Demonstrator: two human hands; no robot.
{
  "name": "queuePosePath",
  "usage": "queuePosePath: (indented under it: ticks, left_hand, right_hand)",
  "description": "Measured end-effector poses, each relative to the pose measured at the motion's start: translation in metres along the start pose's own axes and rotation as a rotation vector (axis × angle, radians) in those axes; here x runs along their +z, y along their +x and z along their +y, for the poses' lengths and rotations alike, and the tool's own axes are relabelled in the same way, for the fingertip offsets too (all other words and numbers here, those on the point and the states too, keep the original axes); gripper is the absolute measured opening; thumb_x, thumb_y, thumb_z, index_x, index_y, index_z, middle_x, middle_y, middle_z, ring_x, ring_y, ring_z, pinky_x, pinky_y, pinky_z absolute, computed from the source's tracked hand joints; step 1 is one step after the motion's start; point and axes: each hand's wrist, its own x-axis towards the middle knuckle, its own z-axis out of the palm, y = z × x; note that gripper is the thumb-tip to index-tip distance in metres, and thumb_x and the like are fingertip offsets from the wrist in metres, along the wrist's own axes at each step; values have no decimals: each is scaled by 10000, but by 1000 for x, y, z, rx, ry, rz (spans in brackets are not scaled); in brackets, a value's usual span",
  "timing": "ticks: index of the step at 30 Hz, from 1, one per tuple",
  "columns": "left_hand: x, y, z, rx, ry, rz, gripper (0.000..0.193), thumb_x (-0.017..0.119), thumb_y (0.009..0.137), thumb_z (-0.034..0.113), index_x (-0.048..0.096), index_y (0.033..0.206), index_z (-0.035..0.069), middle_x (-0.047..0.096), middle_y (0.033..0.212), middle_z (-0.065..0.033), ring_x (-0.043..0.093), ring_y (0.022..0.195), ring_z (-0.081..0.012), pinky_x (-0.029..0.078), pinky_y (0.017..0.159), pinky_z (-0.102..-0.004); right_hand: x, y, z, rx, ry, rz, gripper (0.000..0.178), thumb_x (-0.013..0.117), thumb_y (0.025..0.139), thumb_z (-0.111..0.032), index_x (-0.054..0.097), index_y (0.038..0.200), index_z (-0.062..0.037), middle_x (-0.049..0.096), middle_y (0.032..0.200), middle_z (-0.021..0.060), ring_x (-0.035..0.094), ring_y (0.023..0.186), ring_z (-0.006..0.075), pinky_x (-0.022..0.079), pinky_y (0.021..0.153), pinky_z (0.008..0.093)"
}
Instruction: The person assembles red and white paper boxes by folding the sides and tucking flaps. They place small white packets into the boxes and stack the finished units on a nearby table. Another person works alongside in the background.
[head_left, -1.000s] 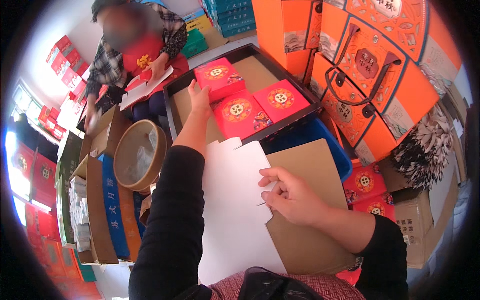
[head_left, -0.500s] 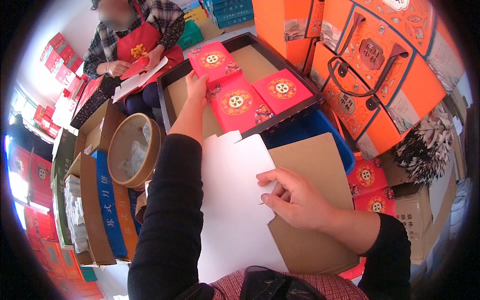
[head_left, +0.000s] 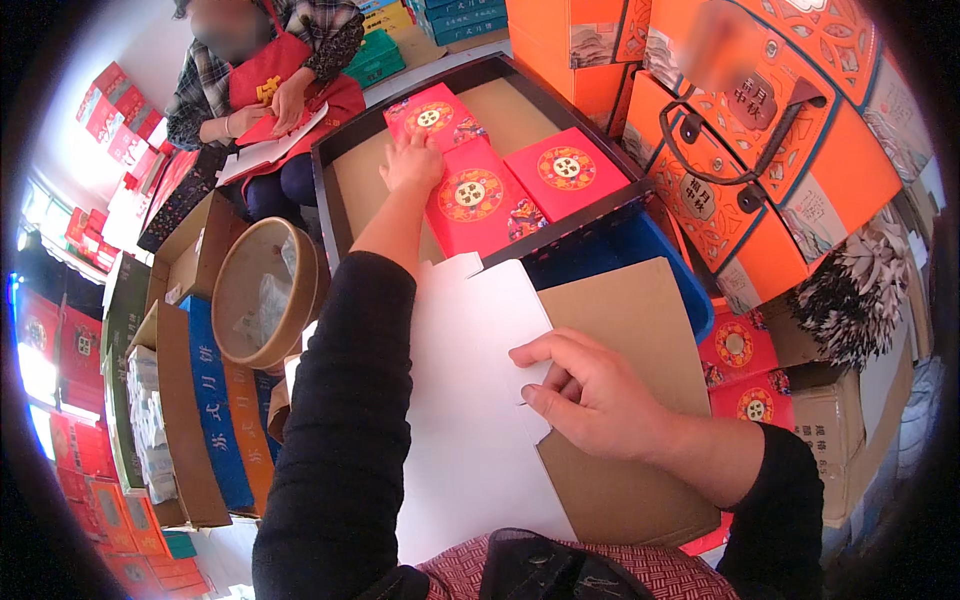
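My left hand (head_left: 412, 165) reaches to the far red square box (head_left: 440, 105), its fingers spread on the box's near side. Two more printed red boxes, one in the middle (head_left: 468, 200) and one at the right (head_left: 565, 172), sit with it in a dark-rimmed tray (head_left: 335, 215). Across my lap lies a white die-cut card sheet (head_left: 465, 370) with notched edges. My right hand (head_left: 600, 395) has its fingers curled, thumb and forefinger at the sheet's right edge. Under the sheet shows a brown cardboard panel (head_left: 625, 310).
Orange gift boxes (head_left: 760, 150) with a handle rise at the right. A blue bin (head_left: 690, 260) stands below the tray. At the left are a round container (head_left: 265, 345) and open cartons (head_left: 175, 400). A person in a red apron (head_left: 255, 85) handles a card sheet at the far left.
My left hand has moved from the far box's left edge onto its near side, and that box sits slightly further right. The right hand stays at the white sheet.
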Motion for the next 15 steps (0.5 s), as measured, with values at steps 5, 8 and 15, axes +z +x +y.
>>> queuePosePath:
  ticks: [5, 8, 15]
  left_hand:
    - [-35, 42, -1, 113, 178, -317, 499, 360, 941, 417, 546, 1237, 60, 555, 1252, -227, 519, 1182, -383, 392, 1008, -451]
    - [-130, 37, -25, 8, -186, -327, 516, 471, 908, 437, 569, 1191, 17, 562, 1228, -255, 565, 1097, -419, 445, 945, -453]
    - [-342, -159, -149, 332, 232, 205, 500, 657, 821, 251, 530, 1235, 0, 418, 1408, -202, 314, 1364, -346, 270, 1119, -423]
  right_hand:
    - [1, 3, 1, -45, -38, 22, 237, 601, 847, -46, 577, 1070, 29, 565, 989, 131, 615, 694, 172, 514, 632, 294]
    - [7, 5, 18, -46, 6, 37, 223, 587, 843, -19, 585, 1062, 19, 562, 999, 110, 600, 692, 156, 511, 632, 284]
    - [2, -7, 19, -45, 27, 60, 222, 504, 872, 47, 569, 1082, 22, 522, 1083, 77, 561, 722, 107, 486, 606, 228]
